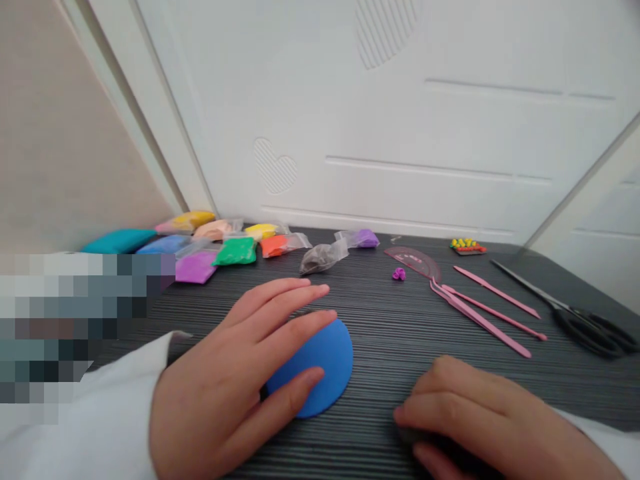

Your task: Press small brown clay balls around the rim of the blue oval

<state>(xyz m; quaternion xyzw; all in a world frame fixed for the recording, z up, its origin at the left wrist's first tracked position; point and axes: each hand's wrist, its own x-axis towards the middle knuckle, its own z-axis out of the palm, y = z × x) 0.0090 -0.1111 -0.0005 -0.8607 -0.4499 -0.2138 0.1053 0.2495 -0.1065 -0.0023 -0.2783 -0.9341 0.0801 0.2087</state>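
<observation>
presently, left hand [225, 373]: palm down, fingers and thumb spread loosely over the blue disc — not clenched around it
blue disc [330, 373]: flat on the dark ridged tabletop [370, 413], partly hidden by the left hand, its right edge uncovered
right hand [470, 413]: curled low, to the right of the disc and apart from it; a dark shape shows beneath the fingers — cannot tell whether it is gripped
purple bit [399, 274]: small, crumpled, beyond the hands, near the see-through protractor [413, 261]
pink tweezers [480, 322]: slanting, bent end at the protractor, beside two slim pink tools [495, 291]
scissors [595, 331]: black-handled, at far right, blades pointing away
yellow and red pieces [466, 246]: clustered near the back edge
packets [236, 251]: many colours, grouped at back left
white panel [350, 113]: upright behind everything
</observation>
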